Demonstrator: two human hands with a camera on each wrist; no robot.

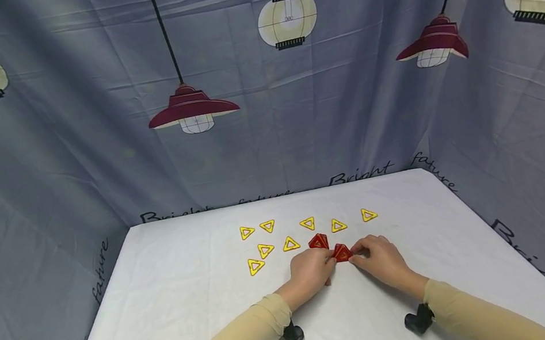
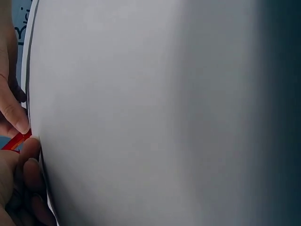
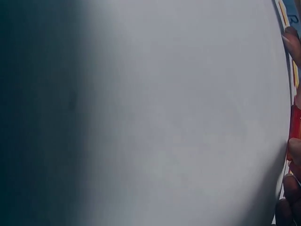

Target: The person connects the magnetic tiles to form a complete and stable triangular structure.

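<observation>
Hands [image 1: 310,268] [image 1: 381,258] partly hide the red piece [image 1: 341,252] between them.

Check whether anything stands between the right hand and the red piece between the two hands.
Nothing visible does: in the head view, the right hand touches the right side of the red piece. The left hand is on the opposite side, and the yellow triangles lie farther back, out of the way.

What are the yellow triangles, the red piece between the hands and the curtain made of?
The yellow triangles look like smooth plastic: bright, even colour and crisp open frames. The red piece is probably plastic too, with straight edges; its shine is unclear. The curtain looks like matte fabric: it hangs in folds.
</observation>
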